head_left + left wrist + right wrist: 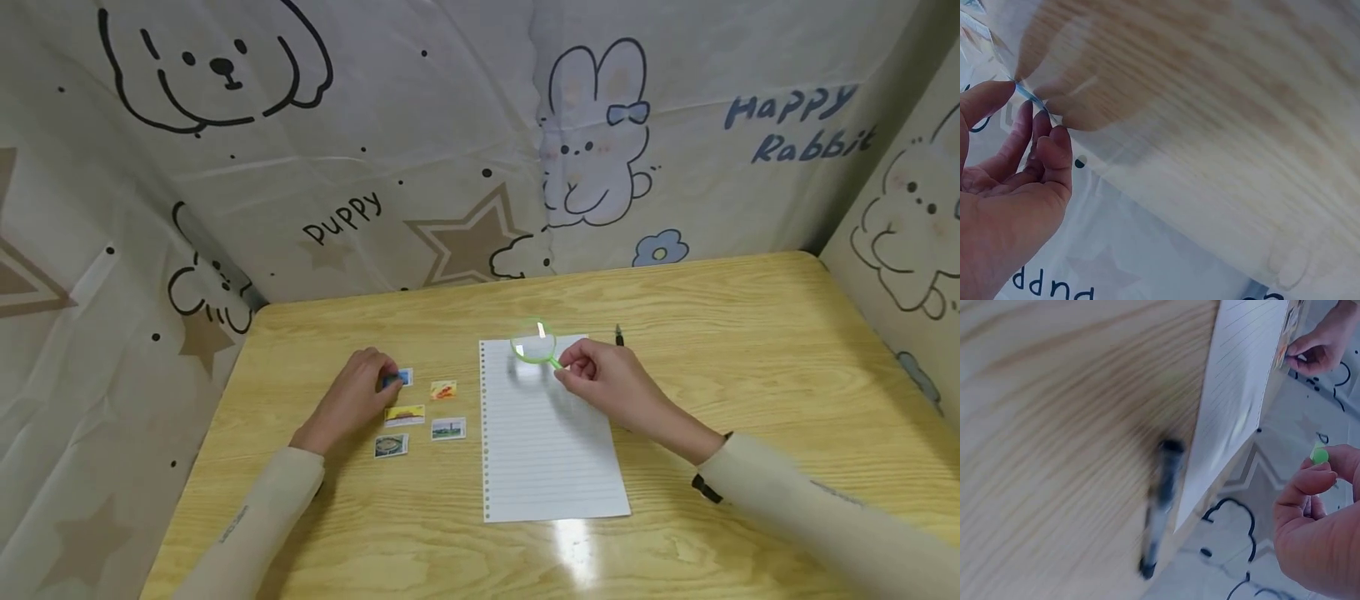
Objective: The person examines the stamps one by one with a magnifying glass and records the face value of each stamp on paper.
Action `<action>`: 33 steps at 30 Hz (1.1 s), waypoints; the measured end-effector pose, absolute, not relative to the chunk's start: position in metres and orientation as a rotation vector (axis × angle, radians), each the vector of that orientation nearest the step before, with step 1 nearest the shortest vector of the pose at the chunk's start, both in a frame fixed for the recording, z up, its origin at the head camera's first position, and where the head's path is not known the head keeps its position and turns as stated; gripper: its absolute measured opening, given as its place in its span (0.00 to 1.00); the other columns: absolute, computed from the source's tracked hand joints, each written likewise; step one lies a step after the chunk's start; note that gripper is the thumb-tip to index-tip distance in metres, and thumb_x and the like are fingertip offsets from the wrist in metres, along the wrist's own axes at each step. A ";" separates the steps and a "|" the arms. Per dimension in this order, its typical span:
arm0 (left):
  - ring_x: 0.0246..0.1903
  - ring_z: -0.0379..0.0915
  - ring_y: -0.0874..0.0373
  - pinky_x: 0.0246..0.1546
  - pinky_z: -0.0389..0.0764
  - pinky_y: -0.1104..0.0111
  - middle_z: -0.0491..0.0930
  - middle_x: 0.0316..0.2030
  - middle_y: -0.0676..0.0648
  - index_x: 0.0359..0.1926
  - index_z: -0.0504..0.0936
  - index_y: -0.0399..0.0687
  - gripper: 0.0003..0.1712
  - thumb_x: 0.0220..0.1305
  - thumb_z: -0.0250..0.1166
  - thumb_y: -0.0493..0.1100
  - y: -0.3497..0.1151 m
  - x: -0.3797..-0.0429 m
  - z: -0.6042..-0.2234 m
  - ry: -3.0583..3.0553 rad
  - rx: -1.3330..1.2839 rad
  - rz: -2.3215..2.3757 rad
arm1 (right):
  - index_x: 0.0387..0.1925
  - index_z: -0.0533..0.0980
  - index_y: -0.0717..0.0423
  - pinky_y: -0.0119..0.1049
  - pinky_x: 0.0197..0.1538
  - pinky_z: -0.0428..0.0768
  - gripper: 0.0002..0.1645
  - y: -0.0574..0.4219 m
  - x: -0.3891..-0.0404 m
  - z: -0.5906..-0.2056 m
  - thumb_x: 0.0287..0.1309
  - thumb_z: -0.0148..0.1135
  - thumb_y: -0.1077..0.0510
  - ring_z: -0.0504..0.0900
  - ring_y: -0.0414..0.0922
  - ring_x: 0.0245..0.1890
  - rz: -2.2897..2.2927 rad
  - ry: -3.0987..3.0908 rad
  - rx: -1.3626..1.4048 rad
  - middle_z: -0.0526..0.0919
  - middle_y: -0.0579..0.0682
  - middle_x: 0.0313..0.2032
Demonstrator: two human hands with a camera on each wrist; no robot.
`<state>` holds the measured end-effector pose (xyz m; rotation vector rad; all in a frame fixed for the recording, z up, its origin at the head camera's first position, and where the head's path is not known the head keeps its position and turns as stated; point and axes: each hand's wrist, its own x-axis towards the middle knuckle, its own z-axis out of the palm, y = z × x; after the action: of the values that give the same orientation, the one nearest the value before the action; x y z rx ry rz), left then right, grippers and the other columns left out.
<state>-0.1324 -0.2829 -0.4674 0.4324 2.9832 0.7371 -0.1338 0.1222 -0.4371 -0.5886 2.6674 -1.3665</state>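
Note:
My left hand (351,393) pinches a small blue stamp (406,377) between thumb and fingertips, low over the table at the left. The left wrist view catches this blue stamp (1030,94) edge-on. Several other stamps lie nearby: an orange-and-yellow one (443,390), a yellow one with a building (405,415), a green landscape (448,428) and one with an oval structure (392,445). Between thumb and fingers, my right hand (611,379) grips the green handle of a magnifying glass (533,343). Its round lens hangs over the top of the lined paper (555,467).
Just beyond the right hand lies a dark pen (619,335), seen larger in the right wrist view as a pen (1161,500) beside the paper. The wooden table (780,375) meets a printed cloth (465,100) along its back and sides.

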 end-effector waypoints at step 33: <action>0.50 0.71 0.43 0.50 0.76 0.53 0.79 0.41 0.43 0.45 0.83 0.33 0.06 0.76 0.69 0.35 -0.279 -0.136 -0.460 2.955 0.421 0.657 | 0.42 0.84 0.57 0.32 0.35 0.75 0.03 -0.002 -0.147 -0.441 0.71 0.72 0.62 0.74 0.38 0.30 -1.260 2.478 -0.934 0.79 0.42 0.30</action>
<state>-0.1364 -0.2791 -0.4602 0.4211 2.9553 0.6566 -0.1475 -0.0019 -0.4409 -0.9342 2.4779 -1.2599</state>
